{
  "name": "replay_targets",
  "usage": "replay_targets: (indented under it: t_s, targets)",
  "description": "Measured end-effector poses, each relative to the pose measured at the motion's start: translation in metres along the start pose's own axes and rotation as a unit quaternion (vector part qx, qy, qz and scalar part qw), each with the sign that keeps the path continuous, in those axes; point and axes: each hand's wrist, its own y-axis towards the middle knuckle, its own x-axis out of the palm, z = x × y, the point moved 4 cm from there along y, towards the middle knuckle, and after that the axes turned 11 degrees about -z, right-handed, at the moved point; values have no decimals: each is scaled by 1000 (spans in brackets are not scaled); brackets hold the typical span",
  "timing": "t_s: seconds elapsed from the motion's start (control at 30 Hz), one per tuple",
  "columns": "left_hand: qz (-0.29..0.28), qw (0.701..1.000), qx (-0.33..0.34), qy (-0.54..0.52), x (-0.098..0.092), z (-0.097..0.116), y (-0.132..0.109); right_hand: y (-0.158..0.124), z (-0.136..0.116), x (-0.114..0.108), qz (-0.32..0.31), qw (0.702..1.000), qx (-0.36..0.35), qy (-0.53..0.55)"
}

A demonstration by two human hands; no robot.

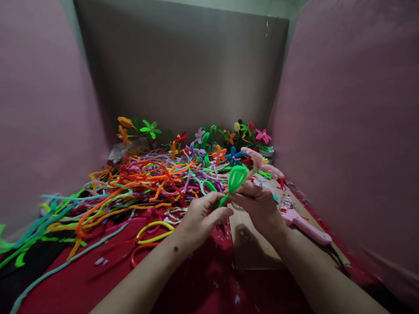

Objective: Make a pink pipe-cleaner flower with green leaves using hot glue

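Observation:
Fuzzy green pipe cleaners bent into a leaf-shaped loop [238, 178] rise between my two hands. My left hand [203, 214] pinches the narrow lower part of the leaf between thumb and fingers. Close against it, my right hand [262, 207] is closed around the leaf's base from the other side; its fingertips are partly hidden. Just above the right hand appears a pale pink pipe-cleaner shape [258, 161]. Whether the right hand also holds that pink shape, I cannot tell.
A tangled heap of coloured pipe cleaners [140, 183] covers the left and middle. Finished pipe-cleaner flowers [151, 129] stand along the back. A pink glue gun [307, 226] lies on a cardboard sheet [255, 248] at right. Pink side panels [353, 131] enclose the red cloth [131, 283].

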Motion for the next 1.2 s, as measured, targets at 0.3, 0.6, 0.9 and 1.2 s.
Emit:
replay_targets:
  t_s: [0.3,0.6,0.9,1.2]
  targets:
    - [92,994,22,51,-1,-7,-2,0,-2,9,-39,997,-19,-67]
    - [53,993,-15,-108,-4,-11,2,0,5,5,-33,998,48,19]
    - [-73,945,-42,-317,7,-13,1,3,7,4,-76,990,40,108]
    - [-172,909,-65,-374,5,-18,-2,3,15,8,-128,980,65,139]
